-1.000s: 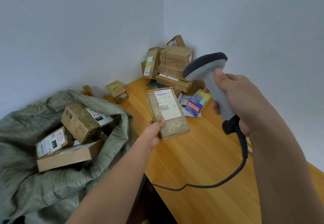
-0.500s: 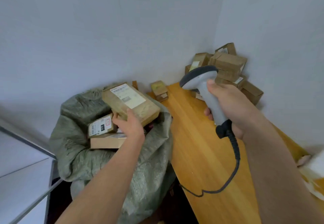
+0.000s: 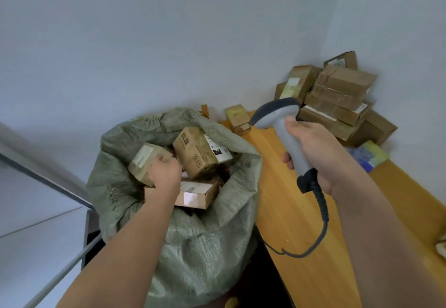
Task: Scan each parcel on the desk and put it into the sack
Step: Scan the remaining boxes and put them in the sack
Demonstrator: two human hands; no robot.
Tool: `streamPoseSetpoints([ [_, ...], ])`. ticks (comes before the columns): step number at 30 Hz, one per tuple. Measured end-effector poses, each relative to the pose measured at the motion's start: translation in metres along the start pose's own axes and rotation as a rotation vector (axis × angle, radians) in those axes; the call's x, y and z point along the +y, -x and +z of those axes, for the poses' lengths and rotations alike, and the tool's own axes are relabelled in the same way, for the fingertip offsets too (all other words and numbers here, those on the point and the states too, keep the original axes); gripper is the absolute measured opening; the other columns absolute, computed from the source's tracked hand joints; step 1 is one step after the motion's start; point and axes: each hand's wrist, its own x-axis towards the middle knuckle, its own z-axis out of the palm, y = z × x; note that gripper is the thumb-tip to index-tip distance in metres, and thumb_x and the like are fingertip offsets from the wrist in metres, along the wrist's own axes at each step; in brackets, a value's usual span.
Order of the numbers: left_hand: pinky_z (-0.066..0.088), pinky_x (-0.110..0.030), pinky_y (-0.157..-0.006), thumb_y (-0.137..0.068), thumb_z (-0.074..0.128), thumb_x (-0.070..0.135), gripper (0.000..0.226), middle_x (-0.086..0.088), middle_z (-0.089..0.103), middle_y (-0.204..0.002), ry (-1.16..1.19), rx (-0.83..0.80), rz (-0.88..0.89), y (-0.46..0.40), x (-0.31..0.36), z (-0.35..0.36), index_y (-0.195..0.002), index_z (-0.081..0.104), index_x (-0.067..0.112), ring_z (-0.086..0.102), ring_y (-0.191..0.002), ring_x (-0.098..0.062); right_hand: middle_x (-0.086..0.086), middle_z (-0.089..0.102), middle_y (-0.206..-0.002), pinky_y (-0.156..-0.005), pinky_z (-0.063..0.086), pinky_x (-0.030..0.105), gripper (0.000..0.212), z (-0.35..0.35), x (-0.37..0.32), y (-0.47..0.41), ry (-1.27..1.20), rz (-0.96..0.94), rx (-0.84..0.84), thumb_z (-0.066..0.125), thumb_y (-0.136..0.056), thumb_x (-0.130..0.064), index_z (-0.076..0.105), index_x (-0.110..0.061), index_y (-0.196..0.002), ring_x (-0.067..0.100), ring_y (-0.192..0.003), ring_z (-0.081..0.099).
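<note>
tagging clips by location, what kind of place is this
Probably a small parcel sorting or mailroom corner. A stack of labelled cardboard parcels sits on a wooden desk, a green woven sack beside it holds more boxes, and the right hand holds a corded barcode scanner.

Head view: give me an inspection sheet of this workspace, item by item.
Surface: wooden desk, bare along its near stretch.
Job's things: green woven sack beside the desk, mouth open, several boxes inside; left hand holds a labelled parcel in the mouth; stack of parcels waits in the desk's far corner.
Clutter: small box at the desk's far edge; blue and yellow packet by the stack.
Grippers: right hand grips the grey scanner, fingers curled round its handle.
Cables: black scanner cord loops down onto the desk.
Surroundings: plain pale walls; metal rail at left.
</note>
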Motion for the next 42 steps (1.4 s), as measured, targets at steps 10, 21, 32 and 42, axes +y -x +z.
streamPoseSetpoints([
  [10,0.033,-0.037,-0.102,-0.092,0.055,0.008,0.028,-0.011,0.043,-0.132,-0.287,-0.348,0.498,0.124,0.013,0.115,-0.119,0.057,0.017,0.037,-0.126,-0.027,0.009,0.06,-0.08,-0.05,0.047,0.027,0.047,-0.086,0.051,0.03,-0.131,0.159,0.368,0.042,-0.103,-0.046,0.052,-0.01,-0.132,0.01,-0.046,0.057],
  [21,0.044,-0.027,-0.081,-0.093,0.053,0.006,0.024,-0.006,0.051,-0.122,-0.422,-1.079,0.75,0.348,-0.035,0.231,-0.117,0.057,0.011,0.056,-0.102,-0.019,0.012,0.063,-0.074,-0.064,0.047,0.037,0.047,-0.271,0.13,0.125,-0.279,0.256,0.774,0.042,-0.101,-0.051,0.059,-0.011,-0.119,0.022,-0.064,0.058],
  [32,0.016,-0.05,-0.117,-0.083,0.064,0.058,0.1,-0.016,0.0,-0.16,-0.91,-1.224,1.147,0.543,-0.114,0.332,-0.155,0.004,0.023,0.006,-0.147,-0.037,0.013,0.063,-0.07,-0.061,0.045,0.036,0.045,-0.41,0.25,0.155,-0.439,0.36,0.9,0.042,-0.102,-0.049,0.058,-0.013,-0.122,0.023,-0.06,0.056],
  [42,0.021,-0.06,-0.112,-0.07,0.064,0.075,0.108,-0.02,-0.001,-0.158,-1.07,-1.104,1.015,0.566,-0.144,0.388,-0.149,0.007,0.03,0.021,-0.137,-0.047,0.013,0.062,-0.073,-0.063,0.047,0.035,0.042,-0.437,0.309,0.149,-0.551,0.439,0.898,0.044,-0.102,-0.048,0.058,-0.014,-0.12,0.023,-0.065,0.057],
])
